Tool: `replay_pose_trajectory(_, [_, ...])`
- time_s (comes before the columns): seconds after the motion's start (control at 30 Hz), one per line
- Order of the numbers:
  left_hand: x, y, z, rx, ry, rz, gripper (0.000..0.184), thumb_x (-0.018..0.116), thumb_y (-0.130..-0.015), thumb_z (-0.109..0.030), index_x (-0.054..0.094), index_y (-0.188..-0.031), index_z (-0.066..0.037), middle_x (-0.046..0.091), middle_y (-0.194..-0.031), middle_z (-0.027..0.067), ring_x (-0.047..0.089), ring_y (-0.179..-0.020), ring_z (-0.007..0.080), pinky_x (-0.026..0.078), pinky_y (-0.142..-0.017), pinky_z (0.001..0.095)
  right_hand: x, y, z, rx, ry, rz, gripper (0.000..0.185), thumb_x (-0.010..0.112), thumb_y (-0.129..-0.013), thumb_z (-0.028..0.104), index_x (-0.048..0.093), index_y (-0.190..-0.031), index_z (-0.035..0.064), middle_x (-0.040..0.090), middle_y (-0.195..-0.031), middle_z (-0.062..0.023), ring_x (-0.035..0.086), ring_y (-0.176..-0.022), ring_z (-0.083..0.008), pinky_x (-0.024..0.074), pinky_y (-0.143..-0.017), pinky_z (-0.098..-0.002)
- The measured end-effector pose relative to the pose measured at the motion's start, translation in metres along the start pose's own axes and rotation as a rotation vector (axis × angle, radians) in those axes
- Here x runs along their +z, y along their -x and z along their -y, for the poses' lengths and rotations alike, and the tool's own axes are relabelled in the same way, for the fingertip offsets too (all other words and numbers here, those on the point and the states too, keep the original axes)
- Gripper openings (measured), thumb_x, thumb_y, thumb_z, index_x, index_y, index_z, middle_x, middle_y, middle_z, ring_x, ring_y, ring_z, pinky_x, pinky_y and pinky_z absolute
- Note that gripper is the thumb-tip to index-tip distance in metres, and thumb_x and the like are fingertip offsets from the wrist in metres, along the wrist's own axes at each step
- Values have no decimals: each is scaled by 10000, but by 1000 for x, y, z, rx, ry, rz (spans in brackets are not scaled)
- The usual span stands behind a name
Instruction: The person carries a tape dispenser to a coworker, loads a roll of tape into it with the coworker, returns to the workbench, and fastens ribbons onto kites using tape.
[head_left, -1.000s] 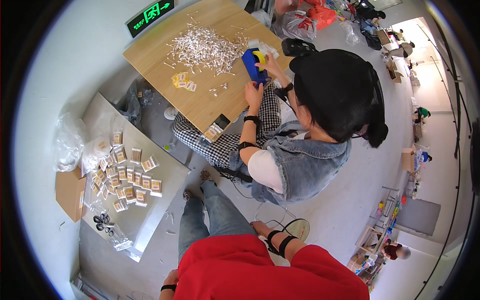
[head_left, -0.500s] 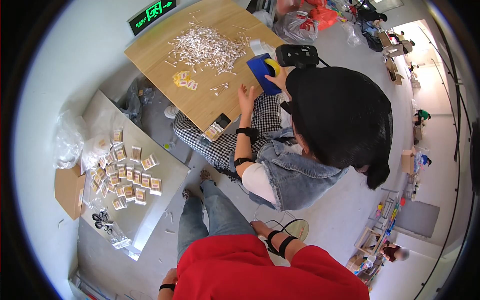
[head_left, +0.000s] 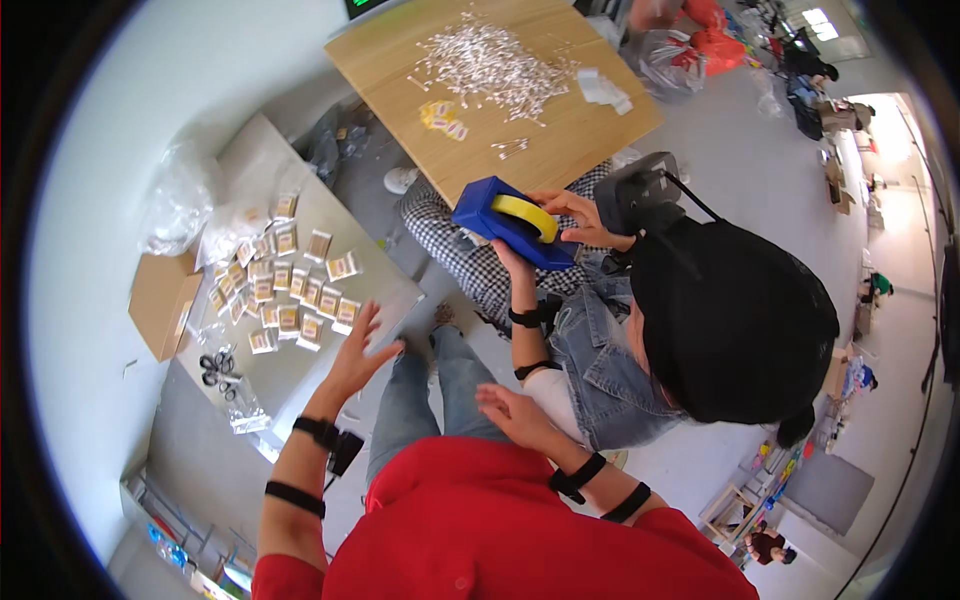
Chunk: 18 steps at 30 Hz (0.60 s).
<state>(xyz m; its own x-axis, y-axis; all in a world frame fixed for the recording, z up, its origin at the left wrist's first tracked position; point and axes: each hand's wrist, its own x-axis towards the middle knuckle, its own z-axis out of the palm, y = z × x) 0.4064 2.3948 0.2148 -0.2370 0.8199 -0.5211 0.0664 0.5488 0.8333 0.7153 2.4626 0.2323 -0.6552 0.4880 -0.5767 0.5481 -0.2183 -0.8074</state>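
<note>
My left hand (head_left: 352,362) is raised in front of my body with fingers spread, holding nothing. It is nearest the corner of the grey table (head_left: 400,290), where several small packets of swabs (head_left: 300,285) lie. In front of my waist my right hand (head_left: 518,414) is empty, its fingers loosely bent and apart, near the co-worker's arm. A seated co-worker holds a blue tape dispenser (head_left: 482,218) with a roll of yellow tape (head_left: 527,213) in both hands. The dispenser is apart from my hands.
On the wooden table (head_left: 440,165) lie a heap of cotton swabs (head_left: 495,65), yellow labels (head_left: 440,118) and white sheets (head_left: 602,92). Black scissors (head_left: 217,368), a cardboard box (head_left: 160,300) and clear plastic bags (head_left: 180,200) are at the left. The co-worker (head_left: 735,320) sits close on the right.
Both my hands have come up from my sides to in front of me. The co-worker has brought the tape dispenser from the table edge toward me. The view has shifted.
</note>
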Motion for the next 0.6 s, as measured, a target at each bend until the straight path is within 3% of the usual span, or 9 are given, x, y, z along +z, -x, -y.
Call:
replay_pose_trajectory(0.13, [7, -25, -40, 96, -43, -18, 1065, 750, -709, -279, -3, -1437, -91, 185, -1466, 169, 346, -1279, 315, 317, -1024, 433, 6, -7, 21, 43, -16, -198, 470, 553, -865, 121, 367, -1271, -25, 558, -1168, -153, 605, -959, -200, 479, -808, -286])
replay_pose_trajectory(0.27, [3, -34, -50, 186, -195, -3, 1114, 773, -667, -231, -21, -1438, -100, 157, -1470, 176, 345, -1272, 339, 311, -1033, 422, 7, 7, 11, 148, -61, -145, 477, 573, -856, 126, 379, -1269, -15, 554, -1175, -149, 602, -946, -183, 475, -798, -273])
replay_pose_trajectory(0.37, [3, -39, -43, 140, -159, 2, 1111, 771, -664, -199, -20, -1438, -102, 154, -1470, 175, 343, -1272, 339, 306, -1039, 418, 10, 12, 10, 152, -92, -78, 447, 570, -859, 121, 406, -1256, -5, 560, -1169, -143, 599, -932, -164, 473, -789, -265])
replay_pose_trajectory(0.6, [5, -28, -6, 38, -35, 85, 934, 692, -773, -270, 68, -1431, -47, 388, -1369, 157, 486, -1157, 262, 377, -967, 369, 25, 18, 2, 158, -6, -29, 369, 555, -866, 125, 474, -1210, 18, 613, -1092, -103, 604, -930, -161, 474, -809, -275])
